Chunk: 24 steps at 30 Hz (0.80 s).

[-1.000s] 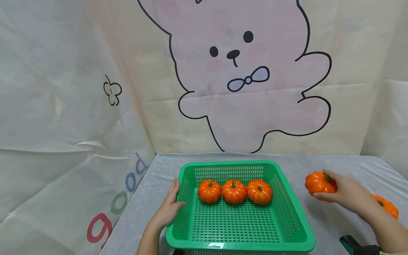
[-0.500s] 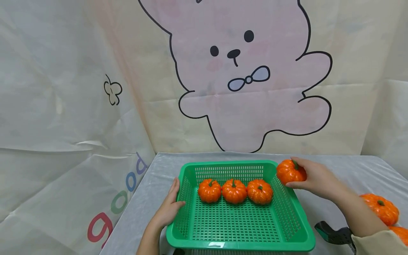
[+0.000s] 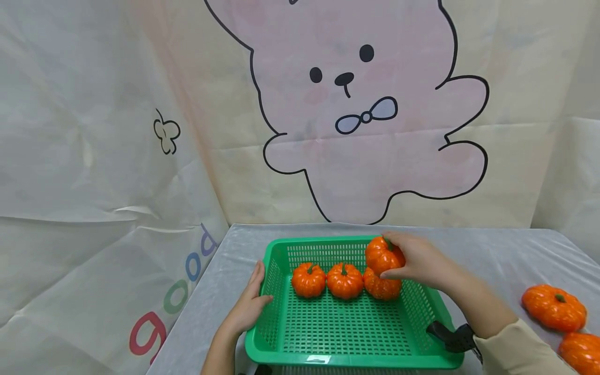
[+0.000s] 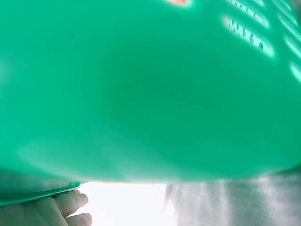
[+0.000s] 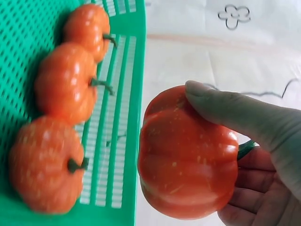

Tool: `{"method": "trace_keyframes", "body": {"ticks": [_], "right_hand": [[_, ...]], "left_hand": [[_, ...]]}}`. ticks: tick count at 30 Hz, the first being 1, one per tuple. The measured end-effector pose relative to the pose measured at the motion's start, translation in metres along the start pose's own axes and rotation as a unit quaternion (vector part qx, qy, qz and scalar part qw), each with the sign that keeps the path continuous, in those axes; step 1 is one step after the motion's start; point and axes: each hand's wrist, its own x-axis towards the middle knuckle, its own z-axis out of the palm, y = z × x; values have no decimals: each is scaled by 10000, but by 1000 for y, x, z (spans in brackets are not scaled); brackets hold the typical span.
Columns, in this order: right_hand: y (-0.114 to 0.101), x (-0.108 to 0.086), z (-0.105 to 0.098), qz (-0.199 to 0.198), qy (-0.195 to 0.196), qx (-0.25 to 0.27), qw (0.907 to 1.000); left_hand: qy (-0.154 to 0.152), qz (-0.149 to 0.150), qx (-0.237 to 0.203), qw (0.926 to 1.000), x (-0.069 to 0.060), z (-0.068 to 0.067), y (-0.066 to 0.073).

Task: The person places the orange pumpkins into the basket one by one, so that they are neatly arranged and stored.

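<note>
My right hand (image 3: 417, 262) grips an orange pumpkin (image 3: 383, 254) above the back right part of the green basket (image 3: 352, 360), its stem toward the palm in the right wrist view, where the held pumpkin (image 5: 188, 155) shows large between thumb and fingers. Three orange pumpkins sit in a row inside: left (image 3: 308, 280), middle (image 3: 345, 281) and right (image 3: 380, 287), the last partly hidden behind the held one. Against the basket's left side rests my left hand (image 3: 248, 307), fingers straight. The left wrist view is mostly filled by the basket wall (image 4: 141, 94), with fingertips (image 4: 70, 205) at lower left.
Two more orange pumpkins, one farther back (image 3: 554, 307) and one nearer (image 3: 581, 352), lie on the grey cloth-covered table (image 3: 492, 260) at the right. Behind the table hangs a cloth (image 3: 511, 172) with a bear drawing.
My right hand has carried its pumpkin leftward from the right side of the table to over the basket. The two pumpkins at the right have come into fuller view. My left hand has stayed put.
</note>
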Motion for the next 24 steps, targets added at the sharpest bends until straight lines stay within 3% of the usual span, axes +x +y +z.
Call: {"method": "trace_keyframes", "body": {"ticks": [9,18,24], "right_hand": [[-34,19,16,-427,-332,87,9985],[-63,30,42,-469,-919,533,9932],[-76,39,59,-663,-1189,534,9893]], "left_hand": [[7,-12,-13,10000,0,1,0],[-1,-36,-15,10000,0,1,0],[26,-54,8,10000,1,0,0]]}}
